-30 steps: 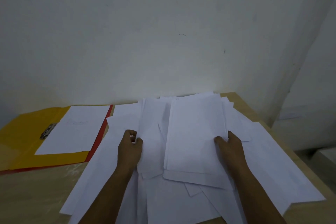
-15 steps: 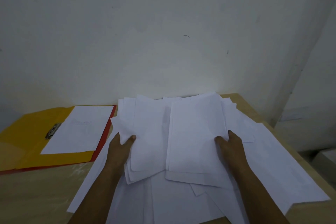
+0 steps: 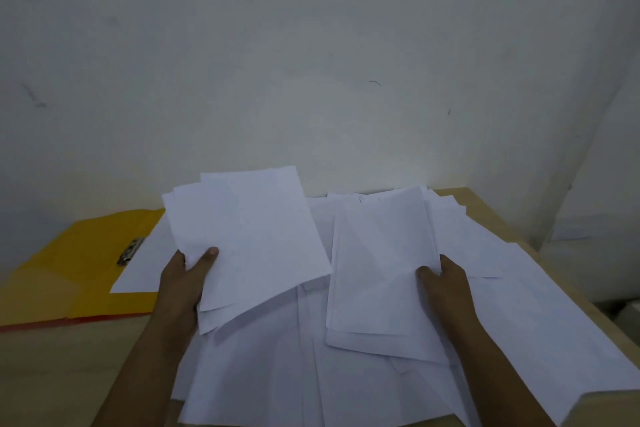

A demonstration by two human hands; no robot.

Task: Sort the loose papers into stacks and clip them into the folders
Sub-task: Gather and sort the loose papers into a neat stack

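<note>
Left hand (image 3: 183,282) pinches a lifted sheaf (image 3: 249,239); right hand (image 3: 446,279) grips another (both unaligned): loose sheets may slip out.

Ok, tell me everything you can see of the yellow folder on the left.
The yellow folder lies open and flat at the left of the wooden table, against the wall. It looks like thin card, with a red edge showing along its near side. A metal clip sits on it, at the top edge of one white sheet. The bundle of papers in the left hand hides its right end. Neither hand touches it.
</note>
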